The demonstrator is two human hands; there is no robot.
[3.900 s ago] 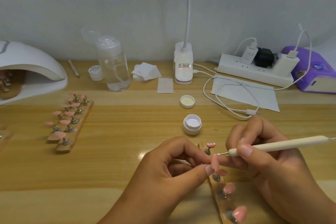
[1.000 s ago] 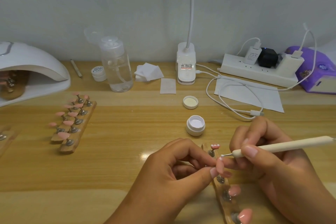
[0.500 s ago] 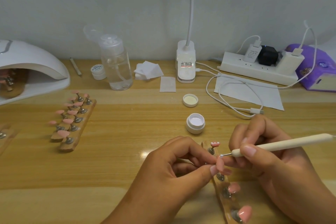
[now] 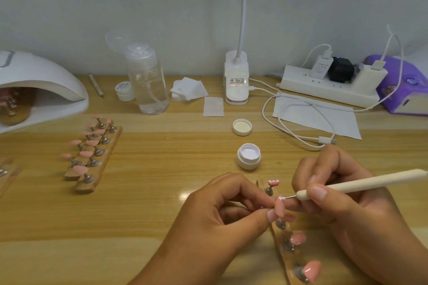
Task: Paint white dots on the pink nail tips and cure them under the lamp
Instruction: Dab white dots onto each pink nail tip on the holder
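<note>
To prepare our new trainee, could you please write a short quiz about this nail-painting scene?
1. True or false: the right hand holds the dotting pen with its tip at the pink nail tip that the left hand pinches.
2. Where does the open white gel pot stand? A) on the white paper sheet B) on the table, just beyond the hands C) on the power strip
3. What lies under the curing lamp?
Key: 1 true; 2 B; 3 a wooden holder with pink tips.
</note>
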